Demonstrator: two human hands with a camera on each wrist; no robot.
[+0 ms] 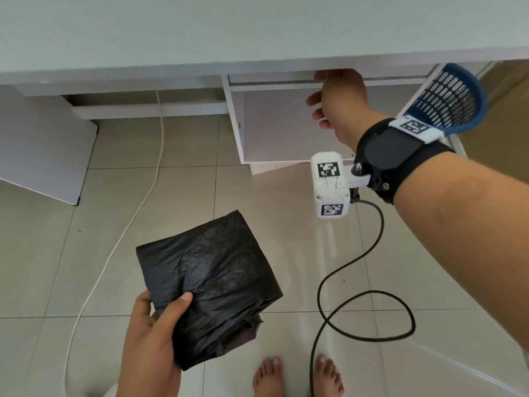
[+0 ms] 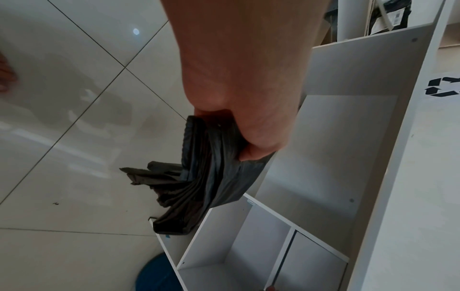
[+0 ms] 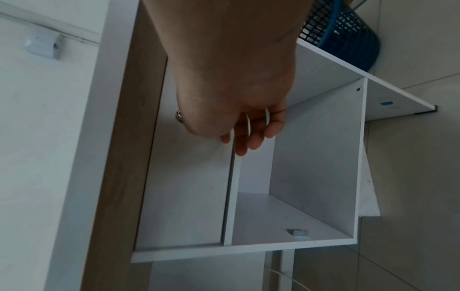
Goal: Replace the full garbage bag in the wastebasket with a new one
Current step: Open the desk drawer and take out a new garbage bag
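Observation:
My left hand (image 1: 156, 330) grips a folded stack of black garbage bags (image 1: 211, 282) low over the floor, thumb on top. In the left wrist view the fingers (image 2: 259, 141) curl round the crumpled black plastic (image 2: 206, 177). My right hand (image 1: 332, 96) reaches up to the white drawer front (image 3: 186, 187) just under the desk top (image 1: 200, 30), fingers loosely straight beside a metal knob (image 3: 179, 116); it holds nothing. The blue mesh wastebasket (image 1: 449, 98) stands right of the cabinet, behind my right wrist, and no bag shows in it.
Below the drawer the white cabinet compartment (image 3: 298, 177) stands open, its door (image 1: 274, 127) swung out, with a small grey piece (image 3: 297, 232) on its floor. A white cord (image 1: 148, 190) and a black cable (image 1: 372, 253) cross the tiled floor. My bare feet (image 1: 269, 376) are at the bottom edge.

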